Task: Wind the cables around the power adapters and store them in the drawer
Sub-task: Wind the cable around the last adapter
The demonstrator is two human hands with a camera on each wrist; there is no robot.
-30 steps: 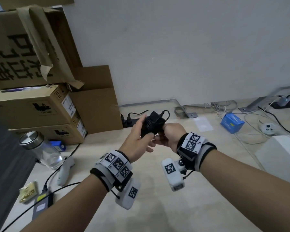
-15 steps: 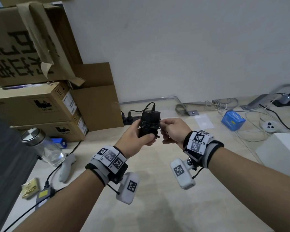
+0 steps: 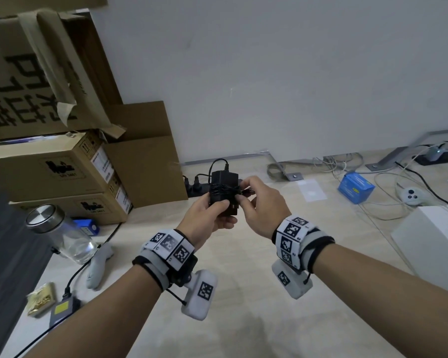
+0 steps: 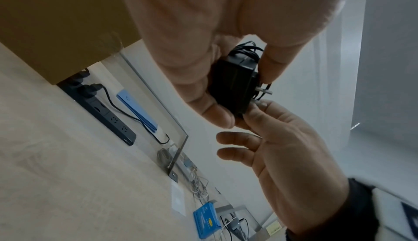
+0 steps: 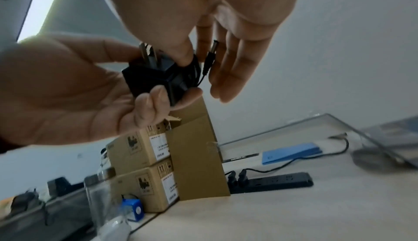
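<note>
A black power adapter with its thin cable wound round the middle is held above the desk. My left hand grips its lower half, thumb in front and fingers behind. My right hand is at its right side and pinches the cable end against the windings. In the right wrist view the thumb presses on the wound cable of the adapter, and the barrel plug sticks up beside the fingers. The left wrist view shows the adapter with its metal prongs pointing towards the right hand.
Stacked cardboard boxes stand at the left, with a glass jar in front of them. A black power strip lies by the wall. A blue box, loose white cables and a white box are to the right.
The adapter has turned upright in my left hand. The loose cable loop has shortened, and my right hand has come from below it to its right side, holding the cable end.
</note>
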